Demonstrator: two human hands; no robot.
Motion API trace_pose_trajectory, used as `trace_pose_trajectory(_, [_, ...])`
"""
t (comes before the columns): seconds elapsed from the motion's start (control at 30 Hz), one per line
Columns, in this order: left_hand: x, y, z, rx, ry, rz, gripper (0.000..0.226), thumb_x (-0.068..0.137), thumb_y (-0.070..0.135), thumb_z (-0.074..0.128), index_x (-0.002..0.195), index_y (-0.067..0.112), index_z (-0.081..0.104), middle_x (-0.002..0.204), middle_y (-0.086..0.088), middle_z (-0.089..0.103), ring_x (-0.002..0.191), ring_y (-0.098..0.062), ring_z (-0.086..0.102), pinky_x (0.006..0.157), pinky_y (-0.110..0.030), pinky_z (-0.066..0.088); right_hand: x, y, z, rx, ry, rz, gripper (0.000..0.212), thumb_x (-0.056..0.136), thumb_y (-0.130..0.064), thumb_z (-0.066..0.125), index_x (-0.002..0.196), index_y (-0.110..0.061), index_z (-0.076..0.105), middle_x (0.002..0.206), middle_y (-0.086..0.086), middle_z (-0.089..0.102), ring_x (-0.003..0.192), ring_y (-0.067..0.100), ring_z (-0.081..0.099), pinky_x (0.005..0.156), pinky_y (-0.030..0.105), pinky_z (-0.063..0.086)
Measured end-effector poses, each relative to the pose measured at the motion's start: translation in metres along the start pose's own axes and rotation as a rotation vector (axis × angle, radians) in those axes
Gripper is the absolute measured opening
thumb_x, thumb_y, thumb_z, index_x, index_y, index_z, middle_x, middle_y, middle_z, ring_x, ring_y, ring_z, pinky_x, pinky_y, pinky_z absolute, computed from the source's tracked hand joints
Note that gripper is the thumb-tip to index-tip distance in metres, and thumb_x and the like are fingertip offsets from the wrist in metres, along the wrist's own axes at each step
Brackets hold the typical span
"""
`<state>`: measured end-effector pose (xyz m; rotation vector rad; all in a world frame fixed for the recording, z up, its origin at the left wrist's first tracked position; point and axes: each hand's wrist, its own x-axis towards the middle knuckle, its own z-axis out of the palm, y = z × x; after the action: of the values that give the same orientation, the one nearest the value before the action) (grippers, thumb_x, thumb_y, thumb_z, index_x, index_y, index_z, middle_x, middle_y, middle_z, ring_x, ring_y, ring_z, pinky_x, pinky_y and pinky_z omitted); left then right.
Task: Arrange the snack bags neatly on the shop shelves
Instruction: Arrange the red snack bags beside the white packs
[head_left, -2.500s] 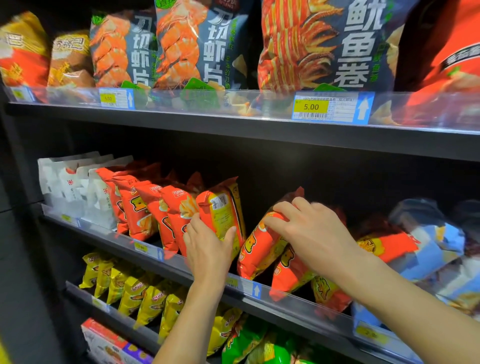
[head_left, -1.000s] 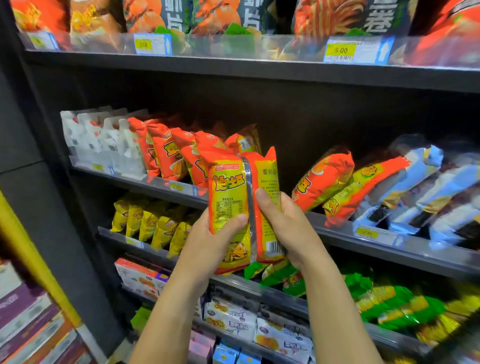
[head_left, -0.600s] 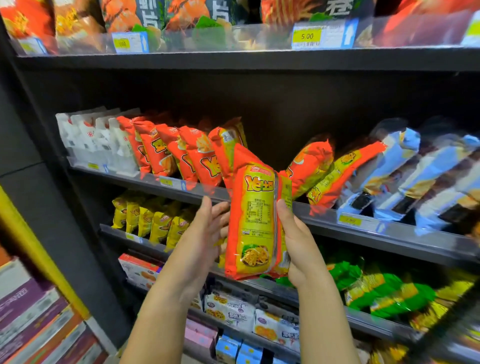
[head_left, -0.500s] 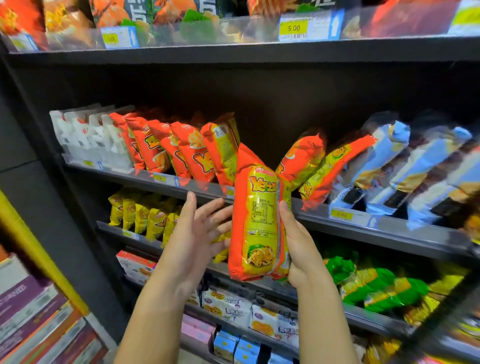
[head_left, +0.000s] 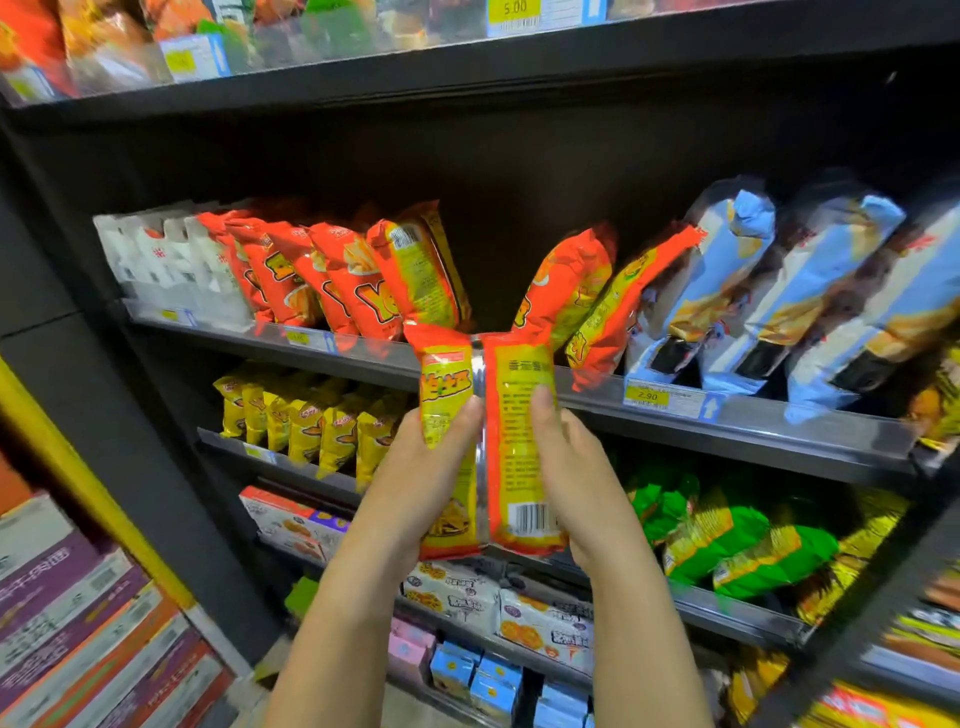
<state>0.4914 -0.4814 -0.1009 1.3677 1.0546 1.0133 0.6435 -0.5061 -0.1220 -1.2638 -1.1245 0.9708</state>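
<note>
I hold an orange and yellow snack bag upright in front of the shelves, its back seam and barcode facing me. My left hand grips its left side, thumb on the front. My right hand grips its right side, thumb pressed on the yellow panel. Behind it, the middle shelf carries a leaning row of the same orange bags on the left. Two more orange bags tilt on the right, with a dark gap between the two groups.
White bags stand at the shelf's far left, blue bags lean at its right. Yellow bags and green bags fill the shelf below. Boxes sit lower down. The top shelf holds large bags. Stacked cartons stand at lower left.
My left hand, open beside the bag half a second ago, now grips its left side. The bag has turned so its back seam faces me.
</note>
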Motion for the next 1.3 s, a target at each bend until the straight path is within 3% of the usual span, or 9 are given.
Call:
trace_pose_trajectory(0.1, [-0.001,-0.006,-0.001,-0.166,-0.044,-0.095,0.047,0.098,0.066,0.060,0.133,0.037,0.070,0.128,0.001,0.076,0.121,-0.026,0.072,0.110,-0.056,0.050,-0.002,0.001,-0.016,0.092,-0.011,0.079,0.077,0.087,-0.088,0.025,0.119,-0.038,0.075,0.108,-0.006,0.080,0.104,0.010,0.074,0.099,0.044,0.054])
trace_pose_trajectory(0.2, [-0.003,-0.008,0.000,-0.295,-0.024,-0.179,0.049,0.096,0.058,0.056,0.130,0.026,0.074,0.121,-0.010,0.078,0.114,-0.032,0.075,0.109,-0.055,0.052,-0.005,-0.003,-0.025,0.204,-0.023,0.116,0.085,0.083,-0.085,0.024,0.117,-0.025,0.074,0.094,0.005,0.077,0.082,0.015,0.069,0.070,0.033,0.055])
trace_pose_trajectory(0.3, [-0.004,-0.009,0.001,-0.321,-0.029,-0.183,0.056,0.091,0.059,0.056,0.131,0.023,0.073,0.121,-0.014,0.078,0.113,-0.033,0.075,0.109,-0.054,0.052,-0.005,-0.004,-0.028,0.229,-0.040,0.104,0.086,0.084,-0.083,0.025,0.118,-0.021,0.074,0.092,0.003,0.076,0.081,0.018,0.067,0.062,0.028,0.054])
trace_pose_trajectory(0.5, [0.002,-0.013,0.006,-0.186,-0.046,-0.067,0.047,0.102,0.055,0.055,0.139,0.028,0.066,0.128,-0.005,0.076,0.120,-0.028,0.073,0.111,-0.056,0.051,-0.008,0.000,-0.031,0.139,-0.129,0.032,0.070,0.084,-0.081,0.038,0.124,-0.035,0.073,0.114,-0.009,0.079,0.109,0.011,0.074,0.098,0.038,0.055])
trace_pose_trajectory(0.63, [0.000,-0.013,0.010,-0.043,-0.016,0.104,0.044,0.097,0.051,0.063,0.136,0.032,0.062,0.127,0.003,0.076,0.119,-0.021,0.073,0.107,-0.056,0.053,-0.008,0.003,-0.032,0.125,-0.168,-0.012,0.068,0.080,-0.062,0.067,0.136,-0.025,0.061,0.117,-0.007,0.079,0.106,0.012,0.077,0.095,0.040,0.060])
trace_pose_trajectory(0.87, [-0.005,-0.020,0.000,0.106,-0.100,0.283,0.059,0.086,0.051,0.077,0.141,0.040,0.056,0.135,0.009,0.070,0.128,-0.014,0.066,0.108,-0.049,0.051,-0.007,0.022,-0.047,0.164,-0.128,-0.177,0.046,0.087,-0.022,0.081,0.130,-0.015,0.067,0.118,0.002,0.079,0.110,0.017,0.074,0.088,0.027,0.058])
trace_pose_trajectory(0.97, [-0.005,-0.021,-0.004,0.074,-0.177,0.286,0.070,0.076,0.057,0.088,0.138,0.044,0.057,0.136,0.006,0.070,0.127,-0.015,0.067,0.101,-0.036,0.057,-0.007,0.025,-0.048,0.158,-0.099,-0.207,0.042,0.083,-0.020,0.079,0.125,-0.019,0.069,0.114,0.000,0.080,0.107,0.015,0.074,0.088,0.026,0.058])
trace_pose_trajectory(1.17, [-0.004,-0.017,-0.008,0.016,-0.221,0.227,0.062,0.088,0.015,0.076,0.146,0.019,0.054,0.137,-0.004,0.071,0.128,-0.021,0.068,0.098,-0.032,0.058,-0.006,0.020,-0.051,0.220,-0.132,-0.182,0.044,0.083,-0.029,0.080,0.124,-0.018,0.068,0.115,0.000,0.080,0.106,0.017,0.076,0.085,0.027,0.060])
trace_pose_trajectory(1.3, [-0.004,-0.012,0.001,-0.017,-0.105,0.112,0.048,0.091,0.034,0.081,0.134,0.021,0.064,0.126,-0.003,0.077,0.118,-0.026,0.073,0.102,-0.052,0.058,-0.005,0.014,-0.049,0.248,-0.146,-0.051,0.056,0.081,-0.044,0.072,0.129,-0.016,0.065,0.114,0.003,0.080,0.105,0.023,0.078,0.084,0.034,0.062])
